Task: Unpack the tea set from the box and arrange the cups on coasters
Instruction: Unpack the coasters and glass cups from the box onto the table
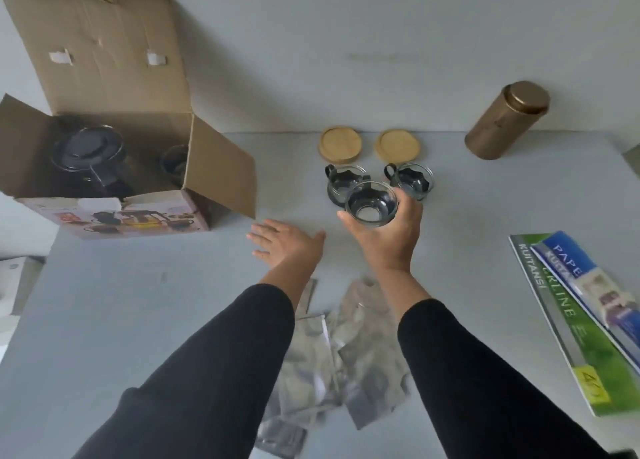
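Note:
My right hand [388, 236] grips a glass cup [371, 205] from below, held above the table in front of two other glass cups with black holders [341, 181] [414, 179]. Behind those lie two round wooden coasters [340, 145] [397, 146], both bare. My left hand [287, 242] hovers flat over the table with straight fingers, holding nothing, to the right of the open cardboard box [194, 167]. Inside the box sit a glass teapot with a black lid [88, 153] and another glass cup [173, 162].
A gold cylindrical canister [505, 120] stands at the back right. Printed booklets [585, 320] lie at the right edge. Crumpled clear plastic wrappers [346, 347] lie on the grey table [138, 302] between my forearms. A white wall rises behind.

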### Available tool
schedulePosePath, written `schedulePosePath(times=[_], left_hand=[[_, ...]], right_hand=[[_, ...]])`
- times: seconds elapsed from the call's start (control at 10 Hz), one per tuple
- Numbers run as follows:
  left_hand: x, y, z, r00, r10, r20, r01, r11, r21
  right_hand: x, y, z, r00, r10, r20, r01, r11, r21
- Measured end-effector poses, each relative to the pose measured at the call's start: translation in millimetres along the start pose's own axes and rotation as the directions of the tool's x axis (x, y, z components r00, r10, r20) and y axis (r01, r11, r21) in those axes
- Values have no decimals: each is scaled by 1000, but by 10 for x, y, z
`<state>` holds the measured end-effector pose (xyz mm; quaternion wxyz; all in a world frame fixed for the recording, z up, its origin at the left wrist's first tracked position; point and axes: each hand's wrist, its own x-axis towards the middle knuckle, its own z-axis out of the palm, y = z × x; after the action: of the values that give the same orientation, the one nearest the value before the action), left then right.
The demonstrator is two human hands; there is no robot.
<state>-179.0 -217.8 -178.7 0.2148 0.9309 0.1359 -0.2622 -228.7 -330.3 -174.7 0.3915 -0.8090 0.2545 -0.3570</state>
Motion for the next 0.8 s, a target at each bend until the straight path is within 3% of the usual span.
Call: schedulePosePath(times=[0.3, 0.8], left_hand=[[-182, 355, 456, 999, 51, -15, -48, 992, 120], [-128, 398, 527, 998, 24, -53, -16, 989, 144]], right_hand=[[229, 854, -660, 984, 54, 170, -38, 994, -100], [494, 1064, -758, 875, 245, 417, -236, 969, -73]])
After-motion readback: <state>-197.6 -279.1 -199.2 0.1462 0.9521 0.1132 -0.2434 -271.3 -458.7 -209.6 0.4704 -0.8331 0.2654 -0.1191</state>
